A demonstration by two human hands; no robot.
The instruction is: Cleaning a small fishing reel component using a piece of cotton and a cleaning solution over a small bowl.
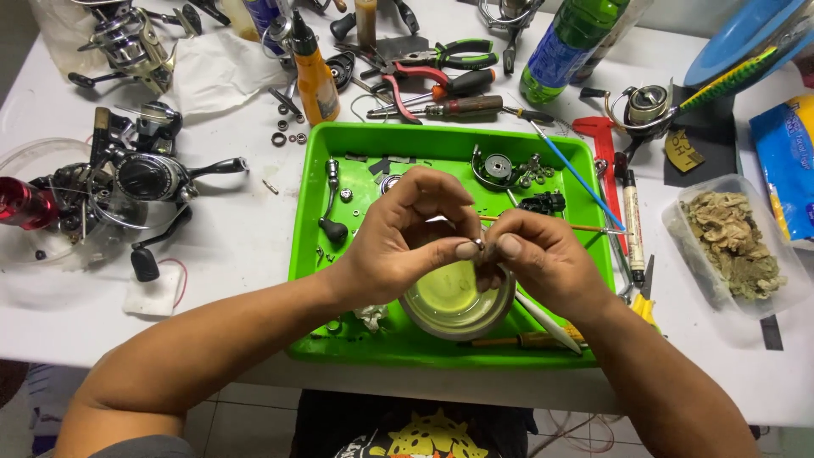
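- Head view looking down: both hands are meeting over the green tray, which is sitting on a white table.
- Left hand is curling, thumb and forefinger pinching shut on a small metal part; the other fingers are arching above it.
- Right hand is pressing in from the other side, thumb tip touching the same small part, fingers folded close. Exactly what kind of part it is, I cannot tell; it is too tiny.
- That part is hovering between the two thumbs, just above a round metal dish holding yellowish liquid, inside the tray's front half.
- Lying in the tray behind the hands: a black reel handle, a round silver reel piece, scattered small screws and washers.
- A thin blue brush is leaning across the tray's far right corner.
- Sitting left of the tray: a dark fishing reel on a clear plastic lid; another silver reel is sitting farther back.
- Standing behind the tray: an orange oil bottle, pliers with red and green grips, screwdrivers, a green bottle.
- To the right: a clear tub of pale crumpled scraps.
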